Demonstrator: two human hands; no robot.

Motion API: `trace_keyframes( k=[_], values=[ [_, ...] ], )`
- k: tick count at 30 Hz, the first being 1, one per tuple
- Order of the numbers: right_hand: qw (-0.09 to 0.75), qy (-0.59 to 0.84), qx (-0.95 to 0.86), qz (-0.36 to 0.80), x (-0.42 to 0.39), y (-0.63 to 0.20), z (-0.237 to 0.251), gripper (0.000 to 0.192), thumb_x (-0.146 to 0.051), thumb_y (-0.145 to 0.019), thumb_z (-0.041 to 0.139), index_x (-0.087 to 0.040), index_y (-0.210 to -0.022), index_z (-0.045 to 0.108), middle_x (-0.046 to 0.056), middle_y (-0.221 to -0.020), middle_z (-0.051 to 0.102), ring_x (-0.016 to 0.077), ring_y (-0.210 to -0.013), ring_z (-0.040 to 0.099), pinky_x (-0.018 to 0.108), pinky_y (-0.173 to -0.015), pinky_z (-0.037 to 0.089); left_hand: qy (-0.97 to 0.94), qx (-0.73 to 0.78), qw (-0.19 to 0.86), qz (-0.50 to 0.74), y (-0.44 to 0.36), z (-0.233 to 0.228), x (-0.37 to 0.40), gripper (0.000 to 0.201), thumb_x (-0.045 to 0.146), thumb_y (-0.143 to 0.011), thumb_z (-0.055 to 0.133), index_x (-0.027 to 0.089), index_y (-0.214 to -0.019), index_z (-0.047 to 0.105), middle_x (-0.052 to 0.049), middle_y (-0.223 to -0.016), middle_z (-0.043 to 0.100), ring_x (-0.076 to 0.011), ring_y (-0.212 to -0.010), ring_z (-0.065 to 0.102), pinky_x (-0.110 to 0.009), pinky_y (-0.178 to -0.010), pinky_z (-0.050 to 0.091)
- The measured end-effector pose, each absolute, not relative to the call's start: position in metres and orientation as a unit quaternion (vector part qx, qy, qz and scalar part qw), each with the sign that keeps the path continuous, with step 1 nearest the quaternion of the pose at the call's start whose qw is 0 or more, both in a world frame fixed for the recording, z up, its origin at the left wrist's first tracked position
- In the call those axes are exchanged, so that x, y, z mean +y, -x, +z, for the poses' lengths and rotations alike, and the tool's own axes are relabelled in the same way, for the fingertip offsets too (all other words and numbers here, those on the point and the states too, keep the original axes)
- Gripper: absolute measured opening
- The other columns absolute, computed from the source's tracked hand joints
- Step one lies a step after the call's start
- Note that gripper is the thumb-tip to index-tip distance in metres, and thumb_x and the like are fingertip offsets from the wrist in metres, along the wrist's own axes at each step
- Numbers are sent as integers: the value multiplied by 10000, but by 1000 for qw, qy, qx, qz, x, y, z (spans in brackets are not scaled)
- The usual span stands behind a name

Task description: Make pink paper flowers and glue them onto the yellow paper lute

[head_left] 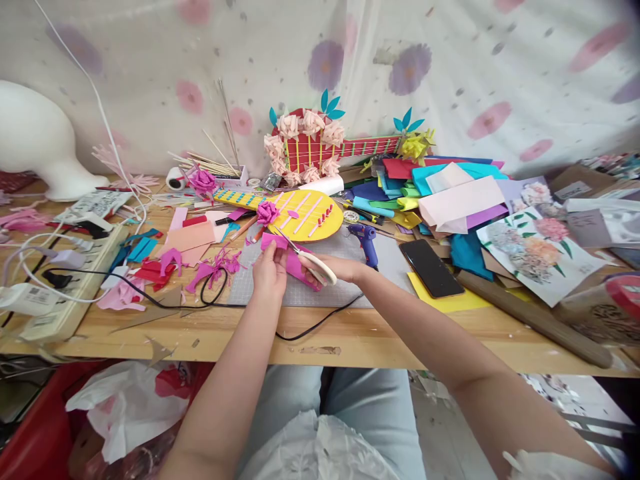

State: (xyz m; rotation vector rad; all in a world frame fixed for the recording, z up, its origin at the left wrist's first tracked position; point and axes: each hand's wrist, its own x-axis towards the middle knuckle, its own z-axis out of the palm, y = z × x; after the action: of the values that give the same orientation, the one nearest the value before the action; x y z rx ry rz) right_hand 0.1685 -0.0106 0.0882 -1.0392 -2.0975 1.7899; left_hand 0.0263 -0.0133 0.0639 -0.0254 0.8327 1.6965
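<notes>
We pinch a pink paper piece (293,261) in our left hand (270,272), while our right hand (340,268) grips white-handled scissors (311,259), blades against the paper's top edge. Both hands sit close together over the grey cutting mat (330,290). Just beyond our right hand stands a blue glue gun (367,239).

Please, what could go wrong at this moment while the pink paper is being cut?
1. The left hand grips the pink paper right beside the scissors held by the right hand; a finger might get nicked.
2. The blue glue gun stands close behind the right hand, and its black cord trails under the forearm; a snag might tip it.
</notes>
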Motion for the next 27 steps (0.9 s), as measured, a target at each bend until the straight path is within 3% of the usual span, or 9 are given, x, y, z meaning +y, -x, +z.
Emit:
trace_keyframes(
  k=[12, 22, 27],
  values=[
    [136, 325, -696, 625, -10, -165, 77, 485, -635, -834, 380, -182, -665, 419, -24, -557, 454, 86, -475, 442, 234, -456, 355, 27, 352, 576, 738, -29, 68, -15, 175, 26, -820, 508, 124, -691, 575, 7, -640, 626, -57, -609, 613, -209, -729, 540],
    [165, 363, -614, 681, -10, -163, 79, 473, -626, -727, 564, -200, -741, 359, -83, -535, 369, 50, -434, 339, 198, -408, 291, 22, 354, 577, 735, -28, 71, -14, 183, 35, -820, 509, 136, -682, 574, 11, -637, 626, -59, -620, 614, -225, -783, 542],
    [157, 388, -614, 670, -11, -164, 83, 494, -627, -693, 601, -198, -747, 361, -79, -544, 376, 52, -441, 364, 198, -412, 303, 17, 350, 580, 736, -27, 69, -13, 191, 29, -820, 499, 133, -678, 570, 11, -633, 624, -57, -610, 609, -235, -792, 546]
  ],
)
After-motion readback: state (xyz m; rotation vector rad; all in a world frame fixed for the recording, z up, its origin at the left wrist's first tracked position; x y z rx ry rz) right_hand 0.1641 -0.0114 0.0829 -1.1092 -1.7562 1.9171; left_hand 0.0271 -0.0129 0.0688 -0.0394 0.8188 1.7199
